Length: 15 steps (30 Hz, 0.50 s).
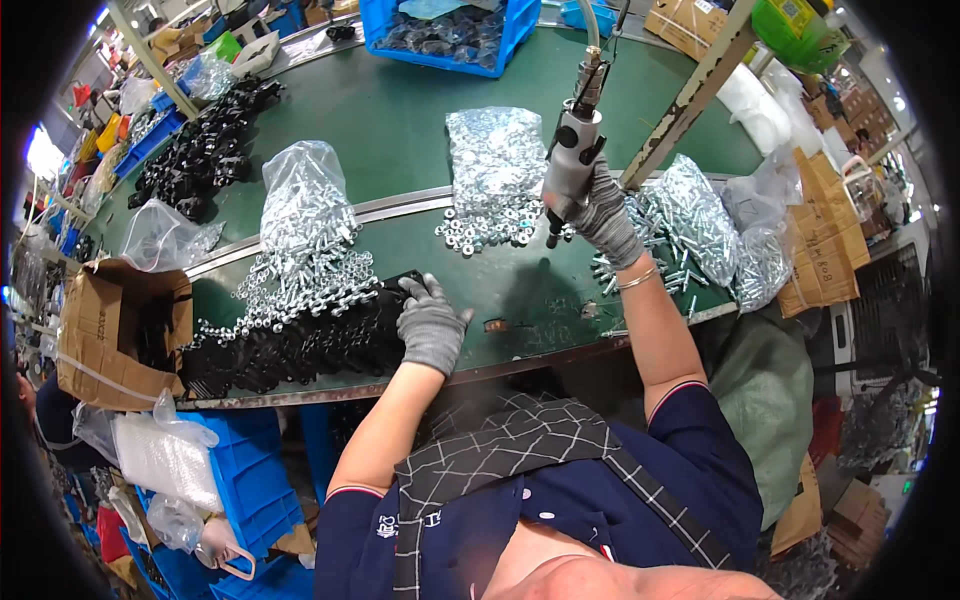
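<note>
My right hand, in a grey knit glove, is wrapped around a silver air screwdriver. The tool hangs upright from its hose, tip just above the green bench. My left hand, gloved alike, lies against the right end of a row of black parts; its thumb stands apart from the fingers. Silver screws and nuts are spread along the row's far side, spilling from a clear plastic bag. Near the screwdriver, a bag of nuts has loose nuts in front of it.
Bagged bolts lie right of my right hand, beside a cardboard piece. An open cardboard box stands at the bench's left end. A blue bin sits at the back, and a painted post rises at the right.
</note>
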Available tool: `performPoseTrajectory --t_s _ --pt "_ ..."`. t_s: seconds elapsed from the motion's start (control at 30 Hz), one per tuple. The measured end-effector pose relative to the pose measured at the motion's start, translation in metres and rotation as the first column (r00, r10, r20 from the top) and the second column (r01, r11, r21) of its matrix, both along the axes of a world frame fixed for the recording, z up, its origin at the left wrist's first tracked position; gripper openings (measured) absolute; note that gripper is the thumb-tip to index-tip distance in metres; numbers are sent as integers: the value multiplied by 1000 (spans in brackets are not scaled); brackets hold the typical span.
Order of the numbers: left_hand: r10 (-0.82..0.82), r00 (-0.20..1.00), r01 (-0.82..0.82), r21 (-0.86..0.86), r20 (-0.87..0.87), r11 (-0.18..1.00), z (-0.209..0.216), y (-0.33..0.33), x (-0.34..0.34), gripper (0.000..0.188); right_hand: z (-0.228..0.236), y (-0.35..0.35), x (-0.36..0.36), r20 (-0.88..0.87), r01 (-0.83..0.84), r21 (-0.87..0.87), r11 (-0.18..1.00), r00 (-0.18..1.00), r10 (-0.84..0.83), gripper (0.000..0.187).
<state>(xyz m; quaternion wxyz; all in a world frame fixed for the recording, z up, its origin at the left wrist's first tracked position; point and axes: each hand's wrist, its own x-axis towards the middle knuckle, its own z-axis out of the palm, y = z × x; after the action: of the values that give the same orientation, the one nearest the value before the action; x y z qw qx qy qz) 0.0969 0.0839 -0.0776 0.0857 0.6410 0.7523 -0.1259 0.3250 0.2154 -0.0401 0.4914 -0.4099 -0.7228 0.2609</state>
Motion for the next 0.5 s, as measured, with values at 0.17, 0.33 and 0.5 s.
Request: performPoseTrajectory --t_s 0.17,0.33,0.5 --pt "-379 924 383 169 -55 908 -31 -46 -20 87 -1 -16 51 849 164 -269 949 505 153 44" --pt "35 953 -91 173 301 981 12 -25 -40 90 -17 -40 66 989 306 -142 941 94 118 30" --pt "70 997 -70 -2 24 998 7 5 3 87 -13 -34 70 980 289 -170 942 146 132 21"
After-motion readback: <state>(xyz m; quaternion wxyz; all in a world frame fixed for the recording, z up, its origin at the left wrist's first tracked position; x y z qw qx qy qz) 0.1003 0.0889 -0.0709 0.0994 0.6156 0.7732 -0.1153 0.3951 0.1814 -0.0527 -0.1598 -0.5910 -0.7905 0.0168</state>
